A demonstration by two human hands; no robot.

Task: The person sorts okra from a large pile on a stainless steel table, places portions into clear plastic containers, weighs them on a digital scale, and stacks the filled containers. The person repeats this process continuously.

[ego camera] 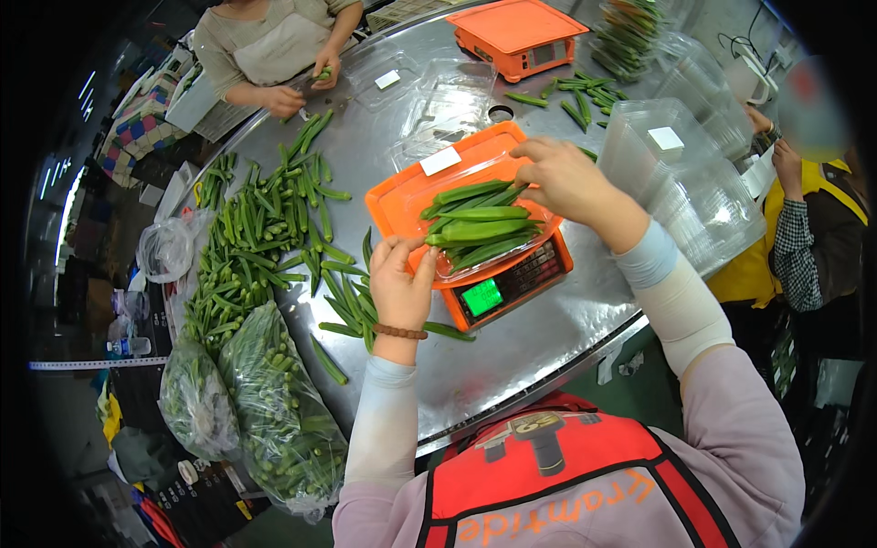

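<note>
A clear plastic tray (452, 275) holds several green okra pods (485, 222) lying side by side. It rests on the orange pan (390, 198) of a digital scale with a lit green display (482, 297). The fingertips of my left hand (399, 277) are at the left ends of the pods, by the tray's near left corner. From the upper right, my right hand (565, 179) has its fingers on the other ends of the pods. Its fingertips are partly hidden. A white label (440, 161) lies at the far side of the tray.
Loose okra (253, 226) is heaped at left, beside filled plastic bags (284, 404). Stacked clear trays (647, 151) stand at right. Another orange scale (517, 31) sits at the back. A co-worker's hands (284, 101) handle okra across the metal table (534, 349); another person (798, 226) is at right.
</note>
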